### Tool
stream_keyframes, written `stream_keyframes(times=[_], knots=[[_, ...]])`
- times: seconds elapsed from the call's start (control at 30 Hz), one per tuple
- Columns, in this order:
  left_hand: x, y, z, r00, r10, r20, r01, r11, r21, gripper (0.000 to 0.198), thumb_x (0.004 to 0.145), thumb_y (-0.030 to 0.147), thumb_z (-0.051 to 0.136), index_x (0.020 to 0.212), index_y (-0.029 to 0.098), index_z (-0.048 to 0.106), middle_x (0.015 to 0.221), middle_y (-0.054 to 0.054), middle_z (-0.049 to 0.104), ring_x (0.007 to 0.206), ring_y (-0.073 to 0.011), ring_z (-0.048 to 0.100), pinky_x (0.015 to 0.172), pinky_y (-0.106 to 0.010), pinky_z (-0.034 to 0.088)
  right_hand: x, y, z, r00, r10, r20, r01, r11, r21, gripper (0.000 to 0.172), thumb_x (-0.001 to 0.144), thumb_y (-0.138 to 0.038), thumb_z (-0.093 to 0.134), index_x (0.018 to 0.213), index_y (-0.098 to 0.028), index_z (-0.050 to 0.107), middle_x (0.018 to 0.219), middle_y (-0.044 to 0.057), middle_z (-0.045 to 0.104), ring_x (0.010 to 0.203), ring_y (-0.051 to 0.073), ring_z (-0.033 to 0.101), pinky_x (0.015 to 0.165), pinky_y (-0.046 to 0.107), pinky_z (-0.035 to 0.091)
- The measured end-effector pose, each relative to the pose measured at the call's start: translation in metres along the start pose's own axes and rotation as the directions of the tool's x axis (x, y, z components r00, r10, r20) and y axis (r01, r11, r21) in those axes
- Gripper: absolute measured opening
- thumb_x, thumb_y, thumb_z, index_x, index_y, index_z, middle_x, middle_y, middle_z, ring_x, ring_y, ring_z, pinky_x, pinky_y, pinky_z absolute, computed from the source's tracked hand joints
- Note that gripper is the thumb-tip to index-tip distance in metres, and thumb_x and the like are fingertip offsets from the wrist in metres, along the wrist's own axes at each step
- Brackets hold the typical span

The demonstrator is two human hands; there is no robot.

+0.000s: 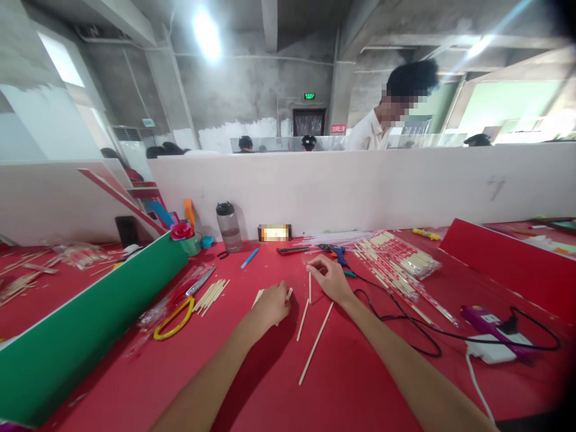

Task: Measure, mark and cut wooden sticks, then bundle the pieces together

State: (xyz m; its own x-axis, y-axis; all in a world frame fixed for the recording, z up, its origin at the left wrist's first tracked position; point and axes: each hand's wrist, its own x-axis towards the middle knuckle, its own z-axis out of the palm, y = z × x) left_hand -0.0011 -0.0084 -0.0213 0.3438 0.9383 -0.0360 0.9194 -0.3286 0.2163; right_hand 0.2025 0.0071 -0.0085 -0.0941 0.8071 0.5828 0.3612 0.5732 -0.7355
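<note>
My left hand (271,304) is closed over the red table, with a pale wooden stick (289,294) poking out by its fingertips. More stick ends (257,297) show at its left side; whether these are held or lie under the hand, I cannot tell. Thumb and finger of my right hand (330,279) pinch the top of a short wooden stick (309,289), which points towards me. Just below, a second short stick (303,320) and a longer stick (316,344) lie apart on the table.
Yellow-handled scissors (174,324) lie left, beside a row of cut sticks (211,297). A bottle (229,228) stands behind. A blue glue gun (337,253) with a black cable and bundled sticks (391,264) are at right, near a power strip (497,336). Green (94,324) and red boards flank the place.
</note>
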Motion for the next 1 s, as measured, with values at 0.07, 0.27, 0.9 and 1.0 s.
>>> stream_keyframes(times=[0.07,0.27,0.9,1.0], knots=[[0.0,-0.001,0.0,1.0,-0.008,-0.013,0.008,1.0,-0.002,0.019,0.079,0.017,0.052,0.098,0.016,0.057,0.094,-0.016,0.07,0.089,-0.0289,0.068,0.071,-0.031,0.045,0.0,0.0,0.0,0.999,-0.003,0.035,0.003,1.0,-0.015,0.013,0.088,-0.032,0.058,0.086,-0.019,0.063,0.08,0.002,0.068,0.073,0.016,0.064,0.068,0.027,0.049],[0.001,-0.004,0.001,1.0,-0.023,-0.015,0.023,1.0,0.002,0.018,0.077,0.019,0.054,0.093,0.015,0.06,0.087,-0.016,0.071,0.082,-0.0294,0.069,0.066,-0.03,0.044,-0.003,0.004,0.006,0.991,-0.001,0.134,-0.001,1.0,0.014,0.02,0.085,-0.028,0.06,0.103,-0.02,0.058,0.083,0.001,0.066,0.07,0.014,0.062,0.067,0.026,0.049],[-0.006,0.001,-0.004,1.0,0.023,0.002,-0.023,0.992,0.127,0.025,0.085,0.03,0.048,0.09,0.015,0.067,0.089,-0.019,0.071,0.083,-0.0304,0.069,0.067,-0.033,0.042,-0.016,-0.002,0.007,0.692,0.381,0.613,-0.238,0.922,-0.305,0.012,0.08,-0.026,0.064,0.086,-0.019,0.056,0.065,-0.002,0.064,0.046,0.012,0.061,0.045,0.02,0.039],[-0.006,0.003,-0.005,0.999,0.03,0.022,-0.033,0.992,0.125,0.026,0.085,0.034,0.048,0.086,0.018,0.068,0.088,-0.017,0.072,0.081,-0.0294,0.069,0.065,-0.031,0.042,-0.018,-0.012,0.013,0.739,0.388,0.551,-0.12,0.88,-0.459,0.017,0.076,-0.029,0.069,0.085,-0.019,0.06,0.071,0.0,0.067,0.057,0.014,0.064,0.053,0.021,0.038]])
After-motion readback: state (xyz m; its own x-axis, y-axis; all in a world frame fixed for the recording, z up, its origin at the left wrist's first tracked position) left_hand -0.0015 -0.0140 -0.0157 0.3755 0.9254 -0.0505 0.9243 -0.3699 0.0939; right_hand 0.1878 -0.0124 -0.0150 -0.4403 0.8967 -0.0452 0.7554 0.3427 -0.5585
